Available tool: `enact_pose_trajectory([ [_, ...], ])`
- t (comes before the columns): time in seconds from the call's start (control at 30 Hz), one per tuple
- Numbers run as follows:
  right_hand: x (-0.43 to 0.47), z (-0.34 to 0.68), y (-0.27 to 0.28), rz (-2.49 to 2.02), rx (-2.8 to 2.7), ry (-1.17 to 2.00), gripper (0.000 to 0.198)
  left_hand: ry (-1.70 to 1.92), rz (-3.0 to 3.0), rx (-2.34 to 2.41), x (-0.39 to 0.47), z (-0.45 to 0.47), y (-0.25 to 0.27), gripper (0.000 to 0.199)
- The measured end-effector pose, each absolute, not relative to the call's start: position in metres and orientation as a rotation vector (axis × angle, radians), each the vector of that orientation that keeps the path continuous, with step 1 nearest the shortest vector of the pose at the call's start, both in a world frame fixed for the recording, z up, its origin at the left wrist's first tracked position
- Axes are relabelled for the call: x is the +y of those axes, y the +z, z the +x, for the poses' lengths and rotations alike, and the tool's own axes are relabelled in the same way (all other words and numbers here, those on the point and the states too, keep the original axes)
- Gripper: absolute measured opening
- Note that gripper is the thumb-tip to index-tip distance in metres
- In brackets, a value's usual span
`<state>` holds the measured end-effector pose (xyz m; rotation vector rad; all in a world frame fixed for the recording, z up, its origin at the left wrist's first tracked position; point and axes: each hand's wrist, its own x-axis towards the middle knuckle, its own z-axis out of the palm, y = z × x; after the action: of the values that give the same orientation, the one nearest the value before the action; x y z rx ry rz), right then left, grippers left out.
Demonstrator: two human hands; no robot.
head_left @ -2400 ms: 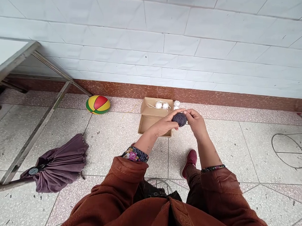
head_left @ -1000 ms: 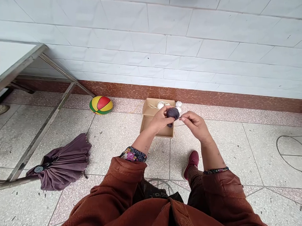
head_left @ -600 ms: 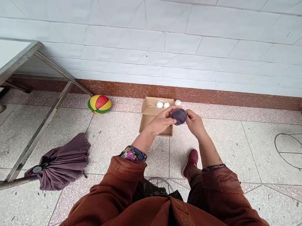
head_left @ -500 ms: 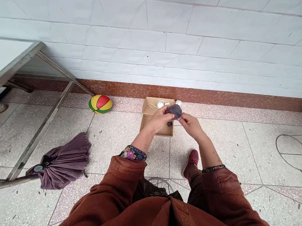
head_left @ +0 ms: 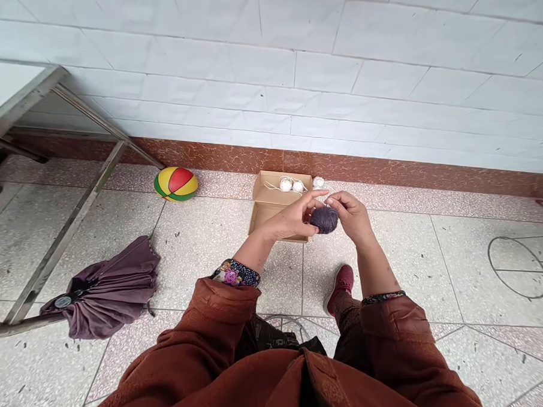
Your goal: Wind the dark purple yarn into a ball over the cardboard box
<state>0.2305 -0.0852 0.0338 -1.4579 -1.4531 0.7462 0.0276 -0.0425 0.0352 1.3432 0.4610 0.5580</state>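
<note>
My left hand (head_left: 293, 219) holds a dark purple-grey ball of yarn (head_left: 325, 220) between thumb and fingers, its index finger stretched out above the ball. Right against the ball's upper right side, my right hand (head_left: 352, 214) has thumb and forefinger pinched on a short strand of the yarn. Below and behind my hands, an open cardboard box (head_left: 262, 215) lies on the floor, partly covered by my left hand. Two white yarn balls (head_left: 285, 184) with a loose strand rest on its far flap. A third white ball (head_left: 318, 183) sits just beyond the flap's right edge.
A red, yellow and green ball (head_left: 176, 184) lies by the wall. Left of me are a metal-framed table (head_left: 80, 204) and a folded purple umbrella (head_left: 115, 289). On the right floor stands a round wire frame (head_left: 518, 268). My red shoe (head_left: 341, 287) is below my right hand.
The yarn ball has come down and slightly right, turned in my left hand. My right hand has shifted from its lower right side to its top. The white balls show more fully.
</note>
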Motion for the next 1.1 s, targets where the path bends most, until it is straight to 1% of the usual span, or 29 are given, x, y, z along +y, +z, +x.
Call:
enact_pose_trajectory([
  [0.07,-0.083,0.230,0.026,-1.516,-1.449,0.798,0.035,0.654,1.221,0.430,-0.041,0.028,0.039,0.084],
  [0.17,-0.086,0.225,0.023,-1.508,-1.551,0.852,0.032,0.822,1.176,0.588,-0.030,0.028,0.038,0.066],
  [0.27,-0.092,0.219,0.031,-1.357,-1.658,0.949,0.029,0.914,1.349,0.884,-0.018,0.026,0.033,0.061],
  [0.33,-0.096,0.217,0.039,-1.267,-1.669,1.032,0.028,0.906,1.545,0.999,-0.015,0.024,0.030,0.062],
  [0.4,-0.097,0.218,0.045,-1.229,-1.619,1.072,0.028,0.839,1.720,0.981,-0.017,0.023,0.030,0.067],
  [0.47,-0.097,0.221,0.048,-1.246,-1.535,1.019,0.029,0.746,1.802,0.876,-0.025,0.023,0.032,0.079],
  [0.53,-0.094,0.226,0.047,-1.294,-1.472,0.904,0.029,0.648,1.773,0.743,-0.035,0.024,0.036,0.096],
  [0.6,-0.091,0.229,0.043,-1.343,-1.433,0.825,0.028,0.557,1.684,0.597,-0.043,0.026,0.041,0.104],
  [0.67,-0.088,0.231,0.038,-1.386,-1.398,0.817,0.027,0.543,1.555,0.485,-0.045,0.028,0.044,0.104],
  [0.73,-0.086,0.230,0.032,-1.431,-1.385,0.836,0.026,0.612,1.431,0.453,-0.043,0.029,0.044,0.098],
  [0.83,-0.087,0.225,0.028,-1.471,-1.507,0.842,0.028,0.782,1.319,0.567,-0.033,0.029,0.040,0.086],
  [0.9,-0.089,0.221,0.030,-1.434,-1.630,0.869,0.030,0.856,1.317,0.687,-0.027,0.029,0.035,0.082],
  [1.0,-0.094,0.218,0.038,-1.313,-1.712,0.964,0.029,0.867,1.448,0.836,-0.023,0.028,0.027,0.086],
  [1.1,-0.097,0.220,0.046,-1.235,-1.659,1.006,0.029,0.814,1.640,0.896,-0.026,0.030,0.021,0.094],
])
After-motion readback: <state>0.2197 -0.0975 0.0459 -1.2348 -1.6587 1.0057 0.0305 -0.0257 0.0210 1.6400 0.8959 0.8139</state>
